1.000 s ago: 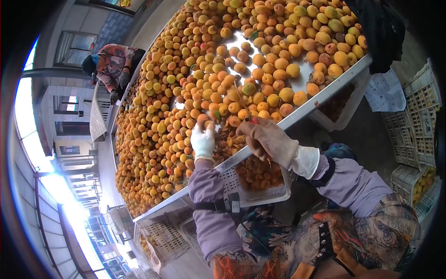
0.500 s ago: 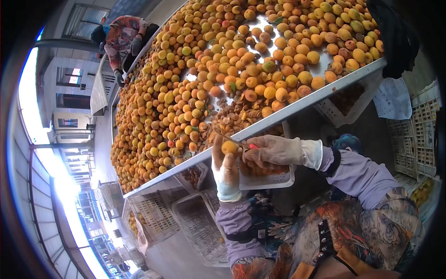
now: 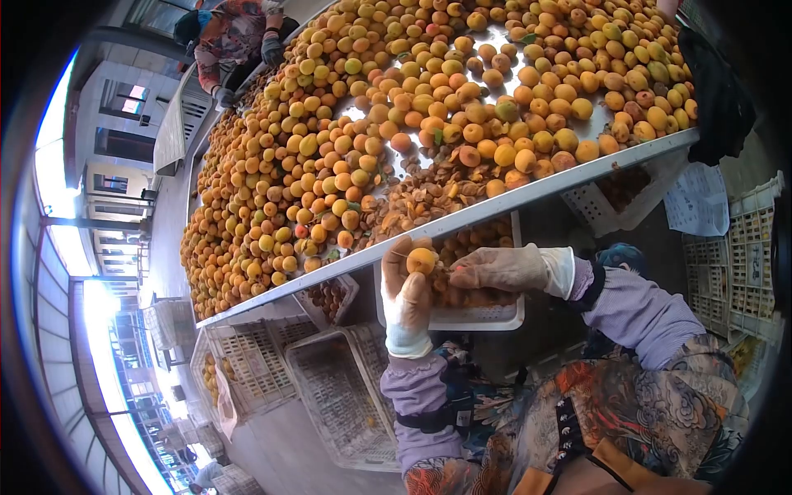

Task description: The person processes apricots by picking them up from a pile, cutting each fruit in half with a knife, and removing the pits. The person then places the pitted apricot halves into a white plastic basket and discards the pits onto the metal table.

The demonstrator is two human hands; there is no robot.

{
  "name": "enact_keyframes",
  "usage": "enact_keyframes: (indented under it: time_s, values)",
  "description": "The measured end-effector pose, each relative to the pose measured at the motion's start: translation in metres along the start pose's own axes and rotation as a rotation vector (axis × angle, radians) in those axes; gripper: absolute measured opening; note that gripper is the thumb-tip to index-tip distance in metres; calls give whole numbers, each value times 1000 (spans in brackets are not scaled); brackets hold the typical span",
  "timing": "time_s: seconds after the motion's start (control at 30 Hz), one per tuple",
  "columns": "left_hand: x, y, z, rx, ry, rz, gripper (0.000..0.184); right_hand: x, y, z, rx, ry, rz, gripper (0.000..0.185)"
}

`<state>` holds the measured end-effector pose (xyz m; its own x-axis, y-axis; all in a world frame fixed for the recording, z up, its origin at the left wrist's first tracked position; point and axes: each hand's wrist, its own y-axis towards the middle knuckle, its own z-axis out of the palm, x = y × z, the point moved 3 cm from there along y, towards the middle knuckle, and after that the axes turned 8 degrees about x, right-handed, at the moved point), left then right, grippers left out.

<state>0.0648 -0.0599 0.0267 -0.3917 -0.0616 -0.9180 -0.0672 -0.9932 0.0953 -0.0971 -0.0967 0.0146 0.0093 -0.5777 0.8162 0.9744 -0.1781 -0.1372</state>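
Note:
A yellow-orange apricot [image 3: 421, 261] is gripped between the thumb and fingers of my gloved left hand [image 3: 406, 299], just off the table's metal edge. My gloved right hand [image 3: 502, 269] is closed beside it, fingertips pointing at the fruit. It holds a small red-handled knife, now almost wholly hidden by the fingers. Below both hands is a white crate [image 3: 483, 320] with brownish-orange pieces inside. Past the metal edge, a heap of brown, shrivelled apricot pieces [image 3: 421, 198] lies on the table among many whole apricots [image 3: 330, 157].
The raised table rim [image 3: 462, 227] runs diagonally in front of my hands. An upright-sided grey crate [image 3: 342, 404] and a crate with some fruit [image 3: 252, 363] stand at lower left. Stacked crates [image 3: 730, 247] are at right. A co-worker [image 3: 235, 45] works at the far side.
My right hand has drawn back slightly from the apricot, and the thin blade that crossed my left fingers no longer shows. The apricot stays in my left hand. The view has shifted a little.

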Motion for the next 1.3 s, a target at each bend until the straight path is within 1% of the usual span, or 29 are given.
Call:
enact_keyframes:
  time_s: [0.13, 0.23, 0.3, 0.4, 0.5, 0.6, 0.73, 0.8, 0.87, 0.97, 1.0, 1.07, 1.13, 1.2, 1.23, 1.3]
  values:
    - [1, -1, -1, 0, -17, 1, 66, -1, 0, -1, 13, -20, -2, 34]
    - [0, 0, 4, 0, -80, -35, 67, 1, -2, 1, 24, 29, 2, 34]
    - [0, 1, 5, 6, -45, -1, 69, 9, -3, 5, -14, -48, -72, 35]
    - [0, 2, 7, -15, -23, -5, 70, 11, -2, 6, -18, -42, -129, 37]
    - [0, 1, 6, -24, -20, -12, 71, 10, -3, 7, -25, -59, -144, 39]
    - [0, -2, 4, 23, -20, -47, 72, 6, -3, 7, 6, -35, -137, 38]
    - [-1, -2, 14, 0, -64, -48, 72, 0, -2, 6, -17, -47, -91, 39]
    - [0, -1, 17, -31, -113, -26, 69, -4, 1, 4, -11, -60, -96, 41]
    - [1, 0, 11, 19, -76, 14, 67, 8, -1, 10, -45, -75, -72, 41]
    - [6, 0, 3, 32, 69, -11, 64, 3, 3, 12, -20, -81, -110, 41]
    - [9, -1, 4, 33, 70, -15, 64, 1, 6, 12, -56, -60, -115, 42]
    - [14, -3, 14, -63, -115, -114, 68, -5, 10, 12, -93, -34, -117, 42]
    - [10, 0, 20, -53, -92, -126, 69, -7, 12, 9, -158, -3, -93, 42]
    - [9, 1, 20, -32, -71, -60, 63, -1, 9, 12, -173, 12, -90, 44]
    - [8, 0, 22, -33, -72, -62, 63, 1, 7, 13, -189, 28, -85, 46]
    - [2, -1, 28, -24, -20, -94, 58, -5, 8, 8, -153, 28, -75, 46]
